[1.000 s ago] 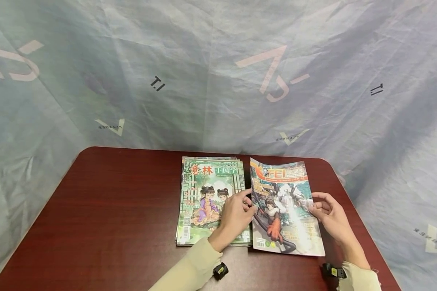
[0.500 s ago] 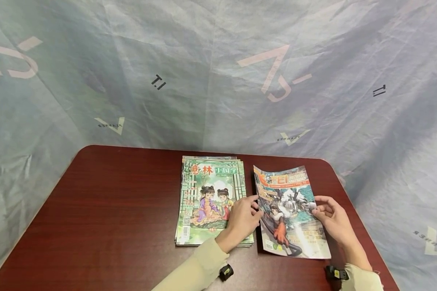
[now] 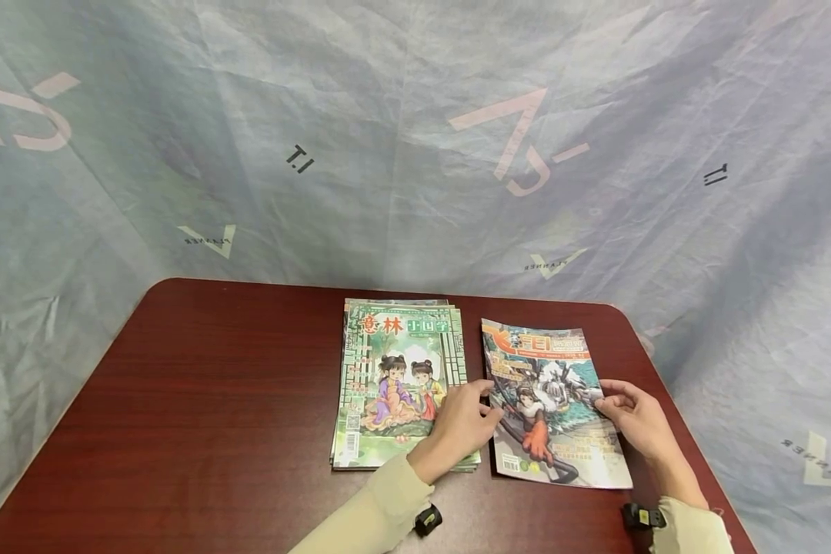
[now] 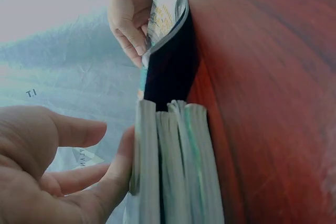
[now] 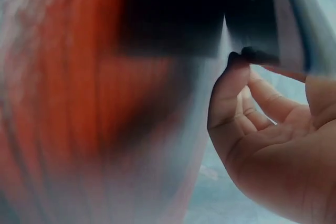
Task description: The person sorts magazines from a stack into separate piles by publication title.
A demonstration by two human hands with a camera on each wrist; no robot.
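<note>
My right hand pinches the right edge of a magazine whose cover has orange lettering and a red-gloved figure. In the left wrist view that magazine is bowed and tilted off the table, beyond the stack. My left hand lies at its left edge, over the right side of a magazine stack with a green cover on top. Seen from the left wrist, the left thumb and fingers are parted with no paper between them, and one fingertip is right at the stack's top magazine.
The dark red wooden table has rounded far corners. Behind and beside it hangs a grey printed cloth. Small black devices sit at both wrists.
The orange-lettered magazine has shifted right and slightly toward me, away from the stack. The left hand has followed it right, and the right hand has moved slightly the same way.
</note>
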